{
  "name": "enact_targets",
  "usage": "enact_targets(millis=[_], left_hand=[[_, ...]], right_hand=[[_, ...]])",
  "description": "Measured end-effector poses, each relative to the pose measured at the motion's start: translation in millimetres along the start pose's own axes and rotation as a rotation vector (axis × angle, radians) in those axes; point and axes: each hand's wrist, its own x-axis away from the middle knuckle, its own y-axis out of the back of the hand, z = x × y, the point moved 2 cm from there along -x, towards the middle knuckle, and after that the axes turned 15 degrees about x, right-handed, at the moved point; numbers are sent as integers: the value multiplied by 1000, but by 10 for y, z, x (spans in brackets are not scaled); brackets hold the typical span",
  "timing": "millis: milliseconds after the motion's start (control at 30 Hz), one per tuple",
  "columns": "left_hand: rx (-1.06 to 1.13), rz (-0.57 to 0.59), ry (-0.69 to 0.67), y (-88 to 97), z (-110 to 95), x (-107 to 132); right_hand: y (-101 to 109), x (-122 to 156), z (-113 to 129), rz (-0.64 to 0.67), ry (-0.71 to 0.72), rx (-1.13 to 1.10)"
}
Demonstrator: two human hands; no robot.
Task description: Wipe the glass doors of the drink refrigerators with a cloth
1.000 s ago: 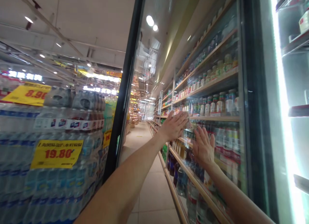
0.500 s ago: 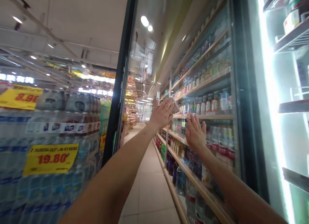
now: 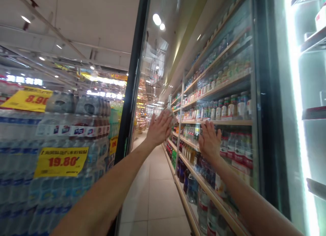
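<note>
My left hand (image 3: 158, 130) presses a crumpled pale cloth (image 3: 173, 117) against the glass door (image 3: 163, 70). Its fingers lie over the cloth, which shows only past the fingertips. To the right, my right hand (image 3: 210, 144) is raised, palm toward the same glass, with fingers stretched out and nothing in them. Whether that palm touches the pane I cannot tell. The door stands swung open, with a dark frame (image 3: 134, 70) along its left side and another dark upright on the right.
Shrink-wrapped water bottles (image 3: 61, 188) are stacked on the left, with yellow price signs (image 3: 61, 162). Shelves of bottles (image 3: 229, 110) show through or in the glass. A lit cooler shelf (image 3: 314, 113) stands at the far right. A tiled floor (image 3: 163, 198) runs down the aisle.
My left hand has moved left and slightly down across the glass with the cloth. My right hand has stayed nearly in place while the view shifted slightly.
</note>
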Motion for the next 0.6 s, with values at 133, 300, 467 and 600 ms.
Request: enact_targets(millis=[133, 300, 467, 600], left_hand=[[-80, -181, 305, 169, 333, 167], [-86, -68, 120, 60, 64, 611], [-67, 65, -164, 14, -71, 1115], [-150, -62, 139, 125, 179, 1266]], right_hand=[[13, 65, -5, 24, 11, -4], [63, 182, 138, 25, -20, -35], [119, 284, 271, 14, 62, -59], [143, 325, 288, 4, 57, -52]])
